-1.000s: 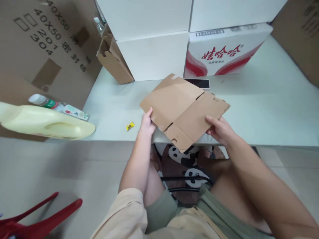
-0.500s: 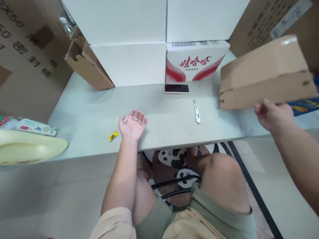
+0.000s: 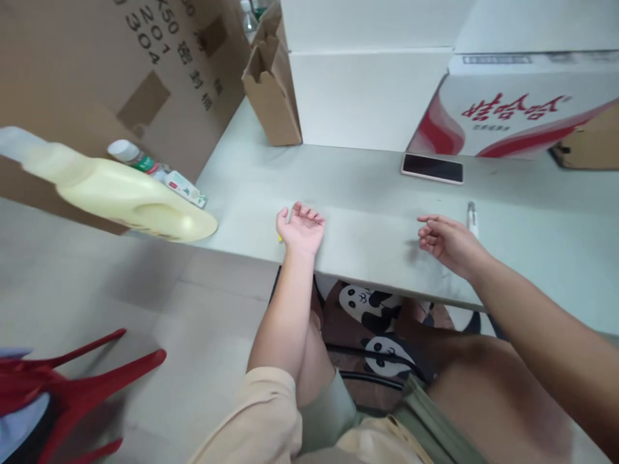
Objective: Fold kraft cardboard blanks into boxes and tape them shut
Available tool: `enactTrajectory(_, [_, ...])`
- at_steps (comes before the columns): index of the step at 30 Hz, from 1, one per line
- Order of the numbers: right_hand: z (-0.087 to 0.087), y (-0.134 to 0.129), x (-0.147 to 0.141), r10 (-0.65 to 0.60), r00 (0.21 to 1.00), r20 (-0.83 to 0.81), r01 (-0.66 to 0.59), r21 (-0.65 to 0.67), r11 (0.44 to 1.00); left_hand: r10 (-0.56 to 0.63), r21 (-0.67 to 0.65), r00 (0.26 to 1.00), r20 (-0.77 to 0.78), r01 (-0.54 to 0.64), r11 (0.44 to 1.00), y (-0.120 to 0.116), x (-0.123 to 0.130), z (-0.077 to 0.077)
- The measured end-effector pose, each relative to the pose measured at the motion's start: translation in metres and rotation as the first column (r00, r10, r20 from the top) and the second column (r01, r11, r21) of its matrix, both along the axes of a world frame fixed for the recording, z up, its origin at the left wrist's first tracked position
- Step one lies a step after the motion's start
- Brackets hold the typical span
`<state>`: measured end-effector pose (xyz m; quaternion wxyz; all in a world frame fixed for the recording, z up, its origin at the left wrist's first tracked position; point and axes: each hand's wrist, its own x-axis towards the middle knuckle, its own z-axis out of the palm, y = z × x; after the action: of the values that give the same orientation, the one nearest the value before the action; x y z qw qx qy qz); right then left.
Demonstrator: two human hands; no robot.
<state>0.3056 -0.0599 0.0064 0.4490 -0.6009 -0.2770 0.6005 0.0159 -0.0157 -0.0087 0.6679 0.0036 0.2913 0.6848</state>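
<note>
My left hand (image 3: pixel 304 229) rests palm up near the table's front edge, fingers loosely curled and apart, holding nothing. A sliver of the yellow wrapped sweet (image 3: pixel 280 238) shows beside it, mostly hidden. Above the table to the right, my right hand (image 3: pixel 447 243) hangs with its fingers apart and nothing in them. Just behind that hand lies a white utility knife (image 3: pixel 472 218), its lower end partly covered. Farther back, a phone (image 3: pixel 432 168) with a dark screen lies flat before the white and red carton (image 3: pixel 512 106).
White boxes (image 3: pixel 367 96) line the back of the table. An open brown cardboard box (image 3: pixel 273 96) stands at back left. A pale yellow bottle (image 3: pixel 140 196), a white-capped bottle (image 3: pixel 126 152) and a small carton (image 3: pixel 185 188) are at left. Red chair legs (image 3: pixel 111 374) stand on the floor.
My right hand has let go of the brown cardboard box and moved left over the table. The view has turned left. My left hand stays palm up.
</note>
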Motion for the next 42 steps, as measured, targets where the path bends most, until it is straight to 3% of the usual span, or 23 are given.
enactTrajectory(3, [-0.001,0.02,-0.043,0.084,0.996,-0.02,-0.084,-0.019,0.996,0.03,0.003,0.997,0.065,-0.03,1.0,-0.003,-0.018,0.007])
enactTrajectory(6, [0.003,0.05,-0.086,0.199,0.977,0.071,-0.2,0.003,0.98,0.081,0.019,0.994,0.072,-0.083,0.996,-0.005,-0.038,0.012])
enactTrajectory(11, [0.019,0.136,-0.165,0.292,0.91,0.294,-0.335,0.105,0.936,0.149,0.035,0.985,0.087,-0.153,0.988,-0.003,-0.065,0.007])
enactTrajectory(14, [0.042,0.199,-0.215,0.268,0.772,0.576,-0.473,0.24,0.848,0.163,0.016,0.972,0.168,-0.168,0.986,0.0,-0.077,0.005])
enactTrajectory(16, [0.062,0.237,-0.247,0.24,0.644,0.727,-0.589,0.271,0.761,0.195,-0.004,0.948,0.251,-0.2,0.98,0.003,-0.082,0.006])
enactTrajectory(18, [0.083,0.266,-0.275,0.161,0.552,0.818,-0.637,0.29,0.714,0.232,-0.03,0.916,0.326,-0.236,0.971,0.006,-0.085,0.008])
enactTrajectory(22, [0.105,0.294,-0.307,0.035,0.426,0.904,-0.623,0.266,0.736,0.256,-0.053,0.884,0.39,-0.256,0.965,0.008,-0.085,0.013])
enactTrajectory(25, [0.105,0.291,-0.31,0.03,0.401,0.916,-0.582,0.229,0.78,0.246,-0.055,0.877,0.413,-0.245,0.968,0.009,-0.085,0.014])
enactTrajectory(31, [0.099,0.265,-0.289,0.136,0.347,0.928,-0.6,0.108,0.793,0.226,-0.03,0.89,0.396,-0.233,0.972,0.007,-0.083,0.016])
enactTrajectory(33, [0.1,0.256,-0.28,0.108,0.346,0.932,-0.599,0.131,0.79,0.219,-0.023,0.902,0.372,-0.227,0.974,0.005,-0.081,0.018])
enactTrajectory(37, [0.104,0.217,-0.246,-0.033,0.469,0.883,-0.567,0.33,0.755,0.234,0.003,0.937,0.261,-0.243,0.97,0.002,-0.076,0.025])
enactTrajectory(40, [0.103,0.158,-0.2,-0.078,0.607,0.791,-0.495,0.452,0.742,0.327,0.032,0.944,0.053,-0.329,0.944,0.004,-0.072,0.026])
enactTrajectory(42, [0.097,0.109,-0.16,-0.148,0.683,0.715,-0.41,0.543,0.733,0.393,0.094,0.908,-0.142,-0.383,0.919,0.006,-0.068,0.023])
